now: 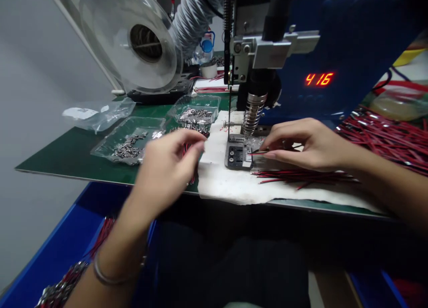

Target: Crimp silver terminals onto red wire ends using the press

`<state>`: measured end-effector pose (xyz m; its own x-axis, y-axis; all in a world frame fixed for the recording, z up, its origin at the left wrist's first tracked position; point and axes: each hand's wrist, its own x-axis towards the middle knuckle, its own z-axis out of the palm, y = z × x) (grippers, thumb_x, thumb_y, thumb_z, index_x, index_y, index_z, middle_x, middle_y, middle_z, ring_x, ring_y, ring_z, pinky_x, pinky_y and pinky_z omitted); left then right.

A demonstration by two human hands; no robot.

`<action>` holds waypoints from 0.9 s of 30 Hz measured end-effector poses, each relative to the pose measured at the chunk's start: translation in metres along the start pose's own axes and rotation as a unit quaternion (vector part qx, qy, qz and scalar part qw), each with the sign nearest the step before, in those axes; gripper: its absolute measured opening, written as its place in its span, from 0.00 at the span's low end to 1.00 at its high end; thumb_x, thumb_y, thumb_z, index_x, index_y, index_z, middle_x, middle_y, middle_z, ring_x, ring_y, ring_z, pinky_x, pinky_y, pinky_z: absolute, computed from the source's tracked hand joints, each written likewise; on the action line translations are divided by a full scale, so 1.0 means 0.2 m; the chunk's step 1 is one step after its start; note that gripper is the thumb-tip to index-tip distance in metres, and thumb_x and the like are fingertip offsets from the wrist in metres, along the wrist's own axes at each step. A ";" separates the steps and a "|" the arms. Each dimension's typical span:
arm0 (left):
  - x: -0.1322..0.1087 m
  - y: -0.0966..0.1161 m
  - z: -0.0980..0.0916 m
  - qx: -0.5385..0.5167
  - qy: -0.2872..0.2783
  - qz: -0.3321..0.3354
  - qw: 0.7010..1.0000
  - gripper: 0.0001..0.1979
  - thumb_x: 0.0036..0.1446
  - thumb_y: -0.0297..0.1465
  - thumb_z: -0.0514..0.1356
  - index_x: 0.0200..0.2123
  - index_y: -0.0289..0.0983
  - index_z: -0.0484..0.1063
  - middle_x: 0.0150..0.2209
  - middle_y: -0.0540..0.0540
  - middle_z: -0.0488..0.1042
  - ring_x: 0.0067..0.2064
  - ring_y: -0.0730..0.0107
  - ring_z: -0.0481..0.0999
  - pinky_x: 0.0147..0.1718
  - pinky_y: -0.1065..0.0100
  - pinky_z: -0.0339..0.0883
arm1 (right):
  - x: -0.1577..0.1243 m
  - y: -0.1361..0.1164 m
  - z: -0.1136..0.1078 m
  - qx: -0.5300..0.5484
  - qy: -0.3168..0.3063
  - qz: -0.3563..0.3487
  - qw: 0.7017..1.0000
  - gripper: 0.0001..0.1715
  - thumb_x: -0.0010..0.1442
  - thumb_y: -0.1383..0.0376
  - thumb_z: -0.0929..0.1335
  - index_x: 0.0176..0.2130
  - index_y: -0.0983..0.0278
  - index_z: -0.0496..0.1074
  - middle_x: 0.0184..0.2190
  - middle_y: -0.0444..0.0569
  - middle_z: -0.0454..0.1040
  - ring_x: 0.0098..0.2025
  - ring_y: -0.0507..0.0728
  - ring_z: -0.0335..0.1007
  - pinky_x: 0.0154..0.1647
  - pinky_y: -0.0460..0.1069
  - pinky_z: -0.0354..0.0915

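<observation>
A: While the right hand (310,143) rests on the white cloth (227,183), what does it grip?

B: Thumb and forefinger are pinched together on a thin red-and-black wire (259,152). The wire tip lies at the metal fixture (238,155), directly below the spring-wound press head (252,114) of the blue machine (351,45).

A: State of the left hand (169,165)?

B: Fingers curled closed around a short red-and-black wire piece (185,149). The hand is blurred; the exact grip cannot be made out. It hovers above the front edge of the green mat (67,156), just left of the cloth.

A: Location of the wire stock?

B: One loose bundle of wires (301,176) lies on the cloth under the right wrist. A larger pile (388,138) lies to the right, beside the machine. More wires sit in the blue bin (56,250) below the bench, under the left forearm.

A: Other items on the mat?

B: Two clear bags of small metal parts: one bag (129,143) left of the left hand, the second (195,114) behind it. A clear plastic reel (133,40) stands at the rear left, with a grey ribbed hose (195,16) beside it.

A: Machine display?

B: Red digits (319,79) read 416. A bracelet (107,274) is worn on the left wrist
</observation>
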<state>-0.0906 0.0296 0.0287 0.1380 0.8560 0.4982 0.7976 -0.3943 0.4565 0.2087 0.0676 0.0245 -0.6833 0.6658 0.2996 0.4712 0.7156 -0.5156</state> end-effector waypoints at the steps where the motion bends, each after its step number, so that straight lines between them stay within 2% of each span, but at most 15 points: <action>1: -0.03 0.03 0.04 0.013 -0.035 0.027 0.999 0.05 0.61 0.31 0.62 0.38 0.44 0.79 0.32 0.51 0.80 0.29 0.66 0.74 0.28 0.64 0.63 | 0.00 0.00 0.00 -0.001 0.007 0.000 1.000 0.10 0.65 0.57 0.68 0.41 0.59 0.78 0.37 0.47 0.79 0.34 0.56 0.73 0.33 0.50 0.66; 3: -0.06 0.06 0.12 0.036 -0.079 0.058 0.995 0.04 0.62 0.30 0.61 0.38 0.42 0.77 0.36 0.49 0.81 0.33 0.63 0.77 0.33 0.61 0.66 | 0.00 0.00 0.01 0.000 0.022 -0.008 1.000 0.10 0.65 0.58 0.68 0.41 0.60 0.78 0.37 0.48 0.78 0.34 0.55 0.72 0.32 0.49 0.65; 5: -0.08 0.05 0.16 0.057 -0.094 0.061 0.992 0.01 0.62 0.31 0.62 0.37 0.41 0.75 0.36 0.47 0.81 0.35 0.60 0.79 0.36 0.58 0.68 | 0.00 0.01 0.01 0.000 0.041 -0.019 0.999 0.10 0.65 0.59 0.69 0.39 0.62 0.78 0.36 0.48 0.77 0.34 0.55 0.72 0.32 0.49 0.65; 9: -0.11 0.00 0.20 0.118 -0.054 0.088 0.988 0.06 0.63 0.34 0.63 0.33 0.42 0.75 0.34 0.45 0.81 0.36 0.55 0.79 0.38 0.54 0.68 | 0.01 0.01 0.03 -0.004 0.062 -0.027 0.998 0.09 0.64 0.60 0.69 0.37 0.61 0.79 0.37 0.50 0.77 0.38 0.56 0.73 0.39 0.51 0.67; 13: -0.14 0.00 0.20 0.145 -0.041 0.136 0.979 0.08 0.66 0.34 0.59 0.37 0.41 0.78 0.39 0.42 0.80 0.40 0.53 0.79 0.39 0.51 0.67 | 0.01 0.01 0.04 0.001 0.064 -0.029 0.998 0.09 0.65 0.60 0.69 0.37 0.61 0.79 0.38 0.50 0.77 0.39 0.57 0.74 0.41 0.51 0.68; 17: -0.12 0.01 0.18 0.107 -0.090 0.095 0.986 0.08 0.65 0.31 0.59 0.39 0.40 0.80 0.41 0.43 0.80 0.40 0.56 0.80 0.39 0.54 0.68 | 0.01 0.02 0.05 -0.021 0.055 -0.014 0.998 0.11 0.67 0.59 0.69 0.42 0.62 0.79 0.39 0.51 0.79 0.37 0.56 0.74 0.38 0.50 0.67; 20: -0.10 0.01 0.16 0.088 -0.115 0.062 0.988 0.08 0.64 0.30 0.60 0.38 0.39 0.80 0.41 0.44 0.81 0.41 0.56 0.79 0.41 0.57 0.68 | 0.01 0.03 0.06 -0.027 0.064 -0.037 0.997 0.12 0.68 0.61 0.67 0.46 0.63 0.79 0.41 0.51 0.79 0.38 0.56 0.75 0.37 0.49 0.67; 23: -0.10 0.02 0.15 0.047 -0.062 0.041 0.996 0.08 0.65 0.29 0.59 0.39 0.36 0.79 0.39 0.45 0.82 0.39 0.60 0.79 0.40 0.61 0.68 | 0.02 0.03 0.07 -0.033 0.079 -0.070 0.994 0.12 0.68 0.64 0.66 0.45 0.64 0.80 0.40 0.52 0.78 0.39 0.55 0.75 0.40 0.49 0.68; 27: -0.12 0.09 0.19 -0.099 0.015 -0.016 0.995 0.06 0.64 0.30 0.62 0.40 0.38 0.79 0.35 0.49 0.80 0.28 0.72 0.71 0.30 0.68 0.64 | 0.01 0.02 0.08 -0.057 0.089 -0.086 0.991 0.09 0.68 0.66 0.67 0.43 0.65 0.79 0.39 0.51 0.77 0.39 0.54 0.74 0.40 0.48 0.68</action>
<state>-0.0581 0.0151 -0.0032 0.0944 0.8599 0.5016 0.6702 -0.4275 0.6067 0.1996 0.0692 0.0100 -0.6545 0.5511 0.5177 0.4226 0.8344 -0.3539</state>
